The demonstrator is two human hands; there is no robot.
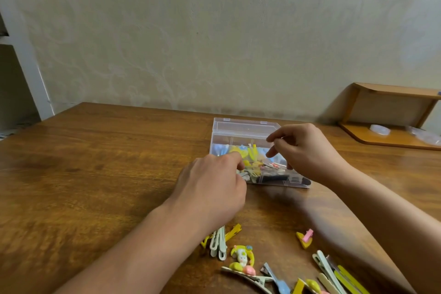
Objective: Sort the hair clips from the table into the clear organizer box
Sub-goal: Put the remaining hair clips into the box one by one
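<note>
The clear organizer box (247,129) stands on the wooden table (95,162) with its lid tipped back, and several yellow clips (250,155) lie inside it. My left hand (212,186) has its fingers curled at the box's front left corner and grips the wall there. My right hand (305,150) hovers over the box's right side and pinches a small pink and white clip (274,165) just above the compartments. Loose clips lie near me: mint and yellow snap clips (222,242), a cartoon clip (242,258) and a yellow and pink clip (305,238).
More long clips in green, yellow and blue (334,274) are piled at the table's near right edge. A low wooden shelf (391,93) stands at the back right with a clear tape roll (380,129) under it. A papered wall runs behind the table.
</note>
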